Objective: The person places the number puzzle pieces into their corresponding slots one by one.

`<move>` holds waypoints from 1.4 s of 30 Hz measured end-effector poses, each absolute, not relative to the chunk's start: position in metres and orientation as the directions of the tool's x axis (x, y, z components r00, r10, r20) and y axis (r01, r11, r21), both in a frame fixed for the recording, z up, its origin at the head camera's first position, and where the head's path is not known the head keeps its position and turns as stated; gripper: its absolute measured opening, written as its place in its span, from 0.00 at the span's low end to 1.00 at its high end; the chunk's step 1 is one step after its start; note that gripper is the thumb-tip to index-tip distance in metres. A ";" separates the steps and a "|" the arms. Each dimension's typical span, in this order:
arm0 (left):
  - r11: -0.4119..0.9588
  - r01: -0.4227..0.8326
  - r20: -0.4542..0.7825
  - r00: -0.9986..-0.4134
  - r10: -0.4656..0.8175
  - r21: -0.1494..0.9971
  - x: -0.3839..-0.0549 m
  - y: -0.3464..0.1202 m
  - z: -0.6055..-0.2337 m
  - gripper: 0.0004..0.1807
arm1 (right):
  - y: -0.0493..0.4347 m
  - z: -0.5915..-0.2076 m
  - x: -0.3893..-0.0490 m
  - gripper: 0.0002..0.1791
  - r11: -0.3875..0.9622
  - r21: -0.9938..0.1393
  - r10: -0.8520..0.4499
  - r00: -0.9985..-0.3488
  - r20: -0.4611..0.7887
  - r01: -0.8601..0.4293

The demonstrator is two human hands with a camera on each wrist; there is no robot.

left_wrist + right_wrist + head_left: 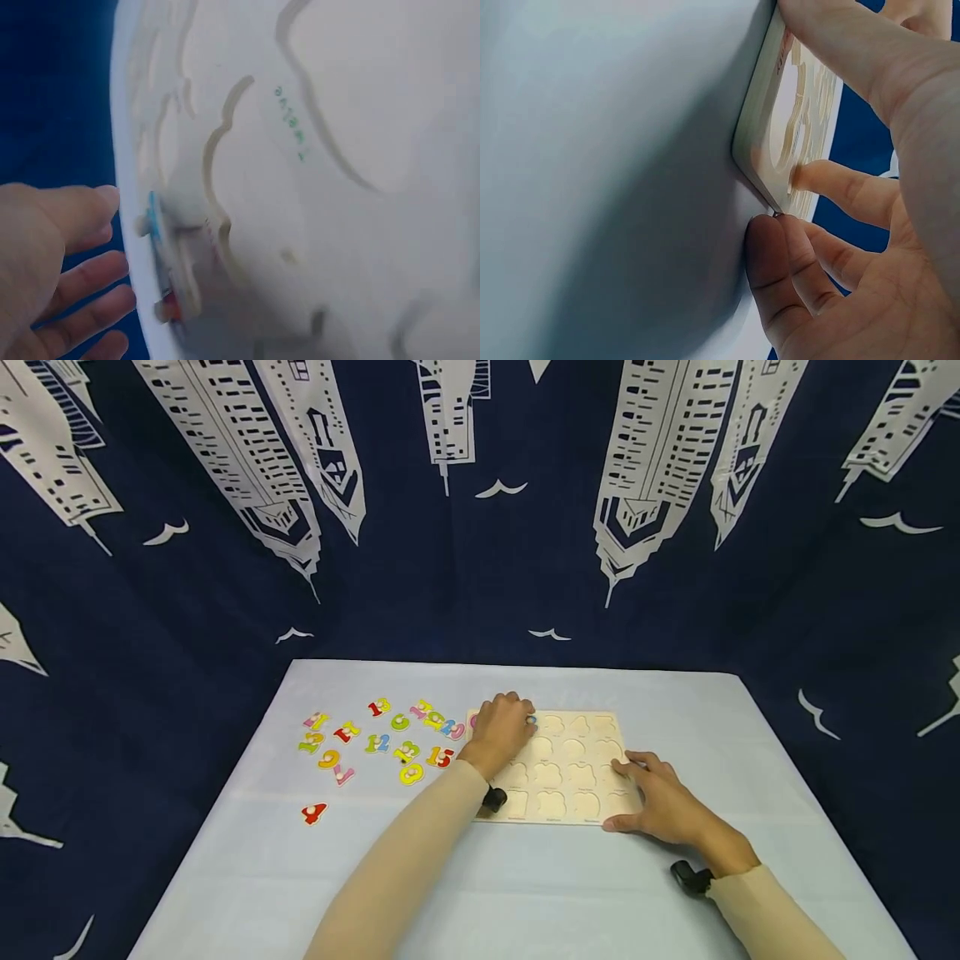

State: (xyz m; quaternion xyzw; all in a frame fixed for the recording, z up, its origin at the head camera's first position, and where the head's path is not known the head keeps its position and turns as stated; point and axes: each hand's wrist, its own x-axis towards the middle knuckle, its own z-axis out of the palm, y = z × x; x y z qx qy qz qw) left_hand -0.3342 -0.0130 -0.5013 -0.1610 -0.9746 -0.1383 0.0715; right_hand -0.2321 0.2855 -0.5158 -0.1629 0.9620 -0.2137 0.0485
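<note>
A wooden number-puzzle board with rows of shallow recesses lies on the table. My left hand is over its upper left part, hiding that area. In the left wrist view the left fingers are bent loosely and apart, close beside a blue-and-red number piece with knobs; no contact shows. This piece stands at a slant on the board. My right hand holds the board's near right corner. Its thumb lies along the near edge, other fingers press the right edge, and the index finger touches the top.
Several colourful knobbed number pieces lie left of the board, among them a red 15 and a yellow 0. A red 4 lies apart, nearer the front. A dark blue patterned cloth hangs behind the white table.
</note>
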 end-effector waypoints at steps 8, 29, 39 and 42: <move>0.843 0.423 0.242 -0.902 0.357 0.333 -0.303 -0.050 -0.488 0.12 | 0.290 -0.517 -0.230 0.64 0.855 -0.428 -0.333 -0.943 -0.022 -0.292; 0.702 0.465 0.117 -0.867 0.485 0.539 -0.182 -0.174 -0.503 0.09 | 0.290 -0.518 -0.233 0.64 0.841 -0.434 -0.359 -0.933 -0.003 -0.322; 0.683 0.530 0.075 -0.814 0.576 0.503 -0.156 -0.191 -0.513 0.13 | 0.289 -0.516 -0.232 0.63 0.841 -0.430 -0.358 -0.934 0.009 -0.327; 0.678 0.537 0.078 -0.809 0.583 0.502 -0.156 -0.192 -0.514 0.10 | 0.289 -0.518 -0.233 0.64 0.840 -0.434 -0.359 -0.934 0.006 -0.326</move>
